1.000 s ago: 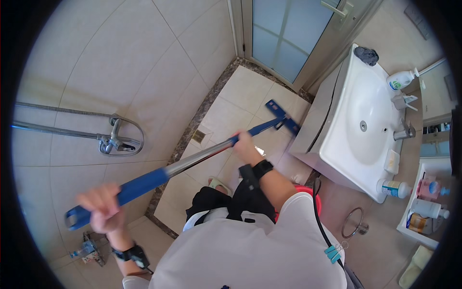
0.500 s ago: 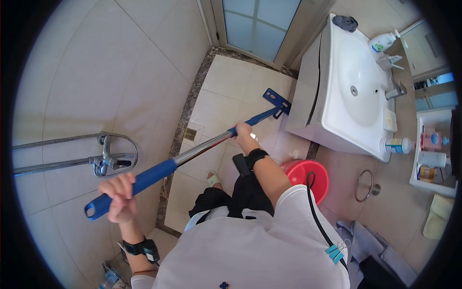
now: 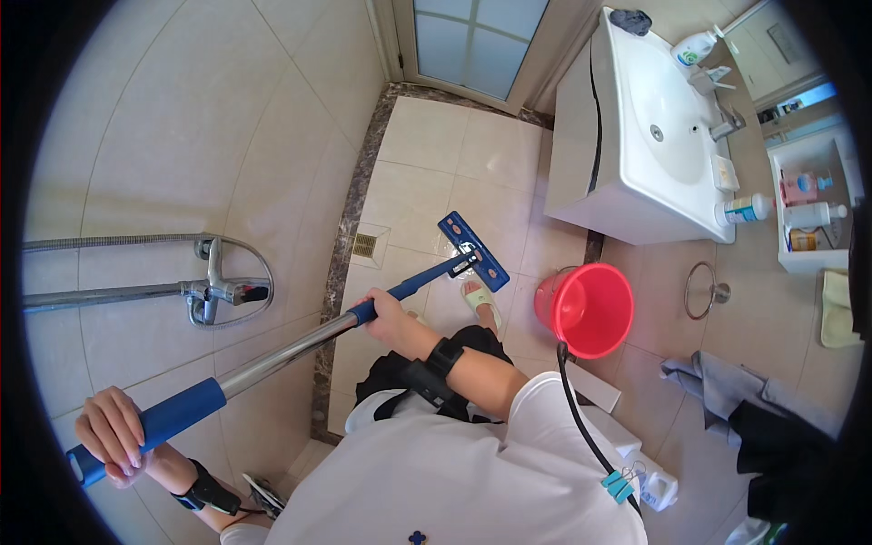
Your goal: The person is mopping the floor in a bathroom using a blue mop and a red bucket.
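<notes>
A flat mop with a blue-and-steel handle (image 3: 295, 350) slants across the view from lower left toward the middle. My left hand (image 3: 111, 434) is wrapped round the thick blue grip near its end. Farther along, my right hand (image 3: 389, 320) closes on the blue collar of the pole. The blue mop head (image 3: 490, 268) lies on the beige tiled floor, just in front of my foot in a pale green slipper (image 3: 476, 294). No cloth shows on the head's upper side; its underside is hidden.
A red bucket (image 3: 607, 313) stands on the floor right of the mop head. Behind it is a white washbasin cabinet (image 3: 581, 136). A shower mixer (image 3: 213, 286) juts from the left wall. A floor drain (image 3: 364, 245) lies left of the head. The glazed door (image 3: 477, 45) is at the far end.
Both hands have drawn the mop back toward me and to the left. Its head has come away from the cabinet's base to near my foot and has turned. The bucket shows more fully.
</notes>
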A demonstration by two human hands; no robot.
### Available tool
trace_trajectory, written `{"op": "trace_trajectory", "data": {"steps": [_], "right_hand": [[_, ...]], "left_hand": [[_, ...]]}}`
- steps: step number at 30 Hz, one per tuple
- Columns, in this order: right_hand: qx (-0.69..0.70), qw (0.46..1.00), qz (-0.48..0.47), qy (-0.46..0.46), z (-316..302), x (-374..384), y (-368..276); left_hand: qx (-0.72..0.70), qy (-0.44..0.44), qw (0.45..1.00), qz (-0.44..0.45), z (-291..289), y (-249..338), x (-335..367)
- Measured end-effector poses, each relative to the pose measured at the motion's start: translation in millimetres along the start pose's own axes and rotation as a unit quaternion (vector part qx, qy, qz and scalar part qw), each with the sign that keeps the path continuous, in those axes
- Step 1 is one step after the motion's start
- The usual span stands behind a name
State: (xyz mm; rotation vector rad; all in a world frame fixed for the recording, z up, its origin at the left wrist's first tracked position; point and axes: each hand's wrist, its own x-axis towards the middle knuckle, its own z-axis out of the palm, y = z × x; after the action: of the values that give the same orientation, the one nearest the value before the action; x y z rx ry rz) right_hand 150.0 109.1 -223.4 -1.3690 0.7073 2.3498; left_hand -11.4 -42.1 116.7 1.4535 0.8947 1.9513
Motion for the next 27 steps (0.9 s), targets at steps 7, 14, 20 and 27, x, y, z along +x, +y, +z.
{"op": "trace_trajectory", "data": {"steps": [7, 14, 20, 27], "right_hand": [[-0.034, 0.997, -0.071, 0.021, -27.9, -12.5, -5.4], [-0.019, 0.991, -0.097, 0.090, -42.1, 36.4, 6.2], [-0.007, 0.999, -0.018, 0.048, 18.4, 27.9, 88.0], [-0.072, 0.995, 0.029, -0.070, 54.7, 30.7, 96.4]], "left_hand": [[0.052, 0.129, 0.990, -0.024, 12.1, -22.1, -2.9], [-0.031, 0.143, 0.985, -0.092, 0.6, -37.2, -12.9], [0.006, 0.104, 0.992, 0.065, -8.6, 41.8, -8.9], [0.187, -0.072, 0.971, 0.131, 41.2, 46.1, -14.9]]}}
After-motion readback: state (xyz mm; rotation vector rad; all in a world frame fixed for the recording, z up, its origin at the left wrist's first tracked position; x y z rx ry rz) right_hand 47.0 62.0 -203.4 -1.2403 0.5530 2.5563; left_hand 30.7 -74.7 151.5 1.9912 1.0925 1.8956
